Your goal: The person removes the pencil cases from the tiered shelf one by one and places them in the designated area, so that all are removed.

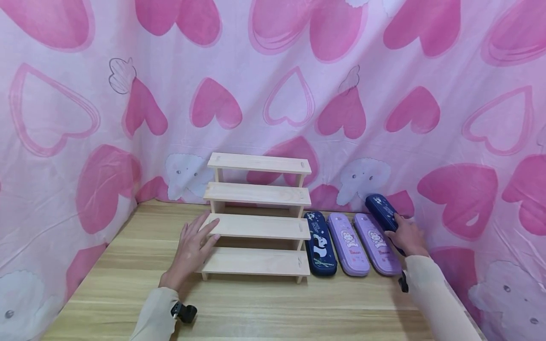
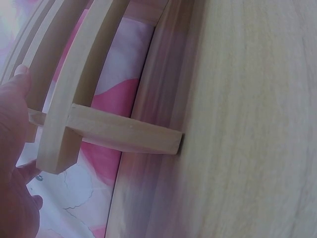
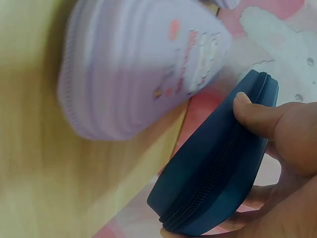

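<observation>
A navy zippered pencil case (image 1: 382, 211) is gripped by my right hand (image 1: 407, 235) at the right of the table, tilted above a lilac case. In the right wrist view the thumb presses one side of this dark case (image 3: 213, 163), the fingers curled round the other. My left hand (image 1: 194, 246) rests at the left end of a stepped wooden rack (image 1: 260, 226), fingers spread and touching a middle shelf. Right of the rack lie a navy panda pencil case (image 1: 321, 244) and two lilac pencil cases, the nearer one (image 1: 349, 244) and the farther one (image 1: 377, 244), side by side.
The wood-grain table (image 1: 256, 308) carries everything. A pink heart-patterned cloth (image 1: 273, 94) hangs behind and along both sides, close to the rack's back and the case in the right hand. Dark wrist cameras sit on both wrists, the left one (image 1: 184, 312) near the table.
</observation>
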